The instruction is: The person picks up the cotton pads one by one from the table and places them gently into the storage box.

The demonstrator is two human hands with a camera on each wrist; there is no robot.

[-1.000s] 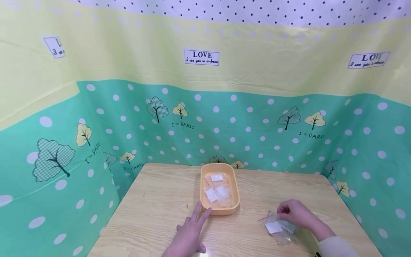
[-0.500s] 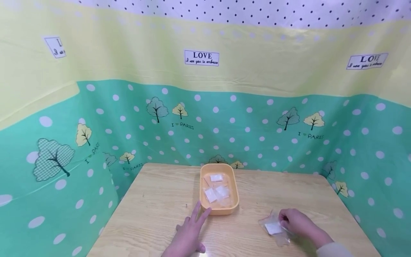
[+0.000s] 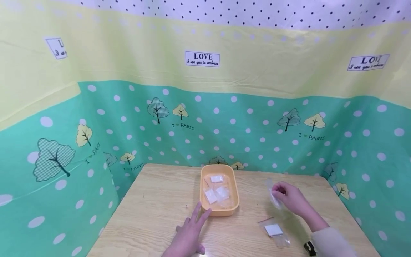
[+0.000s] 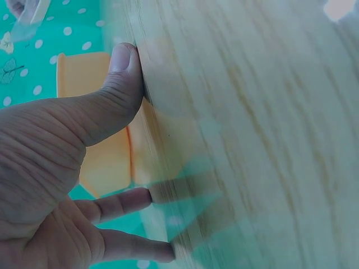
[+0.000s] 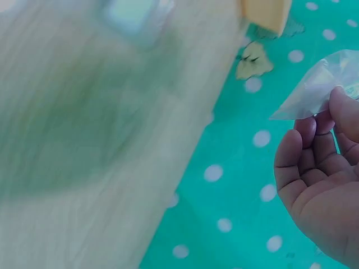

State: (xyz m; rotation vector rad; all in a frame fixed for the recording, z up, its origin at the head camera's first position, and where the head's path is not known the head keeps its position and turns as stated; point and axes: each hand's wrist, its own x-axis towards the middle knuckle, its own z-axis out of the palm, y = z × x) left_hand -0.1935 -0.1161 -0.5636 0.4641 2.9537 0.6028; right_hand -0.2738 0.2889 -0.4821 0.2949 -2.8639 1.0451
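Note:
My right hand (image 3: 290,198) pinches a small clear plastic bag (image 3: 273,196) between thumb and fingers, raised over the right part of the table. In the right wrist view one corner of that bag (image 5: 314,89) sticks out past the fingertips. Below it on the wood lies another clear zip bag (image 3: 274,230) with a white rectangle inside and a red strip along its top. My left hand (image 3: 188,233) rests with fingers spread, fingertips on the tabletop close to the front of an orange tray (image 3: 236,203). Inside the tray are several clear bags (image 3: 221,192) with white contents.
A wooden table (image 3: 154,200) carries everything. Patterned cloth (image 3: 192,135) in green and yellow hangs around its back and sides. A dark band (image 3: 310,248) shows by the right sleeve (image 3: 332,242).
My right hand has lifted one bag off the pile at the right and moved it up and away toward the back. The other bag stays on the table. My left hand has not moved.

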